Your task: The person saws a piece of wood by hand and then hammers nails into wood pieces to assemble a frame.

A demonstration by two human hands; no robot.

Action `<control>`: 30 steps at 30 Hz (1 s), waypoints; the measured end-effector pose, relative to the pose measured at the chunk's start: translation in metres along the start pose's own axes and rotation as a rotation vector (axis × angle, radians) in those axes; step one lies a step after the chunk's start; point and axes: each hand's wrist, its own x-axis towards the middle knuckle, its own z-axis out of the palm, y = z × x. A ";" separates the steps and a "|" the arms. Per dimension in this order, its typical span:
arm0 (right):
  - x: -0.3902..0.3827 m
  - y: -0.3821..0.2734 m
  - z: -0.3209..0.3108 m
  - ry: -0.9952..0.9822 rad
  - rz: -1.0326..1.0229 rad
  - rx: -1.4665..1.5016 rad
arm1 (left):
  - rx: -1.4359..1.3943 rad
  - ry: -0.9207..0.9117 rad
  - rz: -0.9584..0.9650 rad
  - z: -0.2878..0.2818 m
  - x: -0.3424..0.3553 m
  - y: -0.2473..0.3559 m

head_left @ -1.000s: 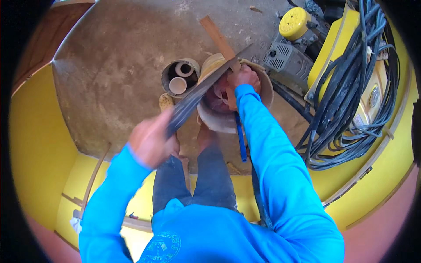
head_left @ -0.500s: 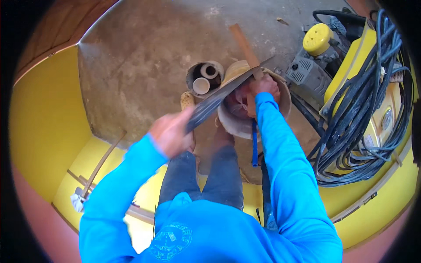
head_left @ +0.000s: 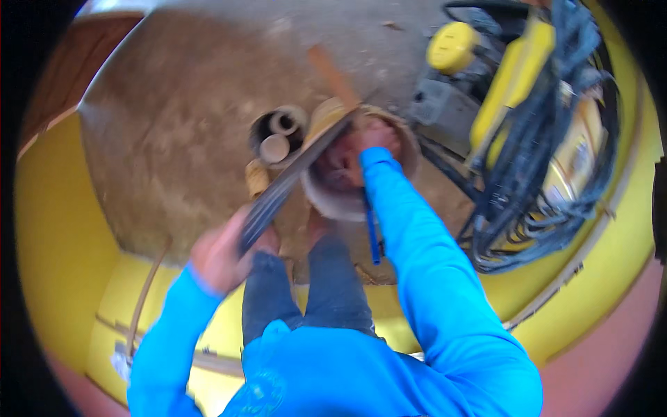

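My left hand (head_left: pixel 221 254) is closed around the wide end of what looks like a hand saw (head_left: pixel 288 179), a long dark tapering blade whose teeth are too blurred to see. The blade slants up and right to a wooden strip (head_left: pixel 332 75) and crosses it near the rim of a pale, dirty bucket (head_left: pixel 333 203). My right hand (head_left: pixel 377 137) grips the lower part of this strip at the bucket's mouth. Reddish and whitish contents show dimly inside the bucket. A narrow blue bar (head_left: pixel 373 236) stands against its near side, beside my right forearm.
Left of the bucket, a round container (head_left: pixel 299 115) holds short pale tubes. To the right stands a yellow and grey machine (head_left: pixel 451 48) with heaped dark hoses (head_left: pixel 535 181). A wooden-handled tool (head_left: pixel 142 299) leans at the lower left, by a yellow wall (head_left: pixel 55 208).
The whole view has shifted, so everything lies further left in the picture. My left hand has drawn back toward me with the saw; my right hand keeps its grip on the wood.
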 end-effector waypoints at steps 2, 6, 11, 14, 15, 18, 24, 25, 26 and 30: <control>-0.006 -0.010 0.001 -0.056 -0.042 0.161 | 0.149 0.045 -0.098 -0.025 -0.054 0.000; -0.010 -0.010 -0.003 0.050 -0.077 0.203 | 0.088 0.061 -0.010 0.004 0.009 -0.017; -0.016 -0.026 -0.003 0.001 -0.144 0.219 | 0.122 0.112 0.042 0.030 0.097 -0.016; -0.008 0.003 -0.003 0.039 -0.072 0.212 | 0.046 0.064 0.075 0.005 0.017 -0.001; -0.008 0.002 -0.005 0.040 -0.075 0.215 | 0.069 0.042 0.027 -0.015 -0.015 0.000; -0.009 -0.006 -0.008 0.034 -0.116 0.219 | 0.118 0.078 -0.076 -0.029 -0.045 -0.003; -0.014 -0.040 0.012 0.119 -0.173 0.213 | 0.071 0.214 0.181 0.030 0.105 -0.029; -0.018 -0.042 0.009 0.109 -0.185 0.208 | 0.106 0.199 0.137 0.029 0.100 -0.026; -0.020 -0.031 -0.003 0.100 -0.168 0.207 | 0.128 0.162 0.115 0.031 0.099 -0.021; -0.010 0.000 -0.009 0.091 -0.100 0.190 | 0.013 0.071 0.107 -0.012 -0.017 -0.021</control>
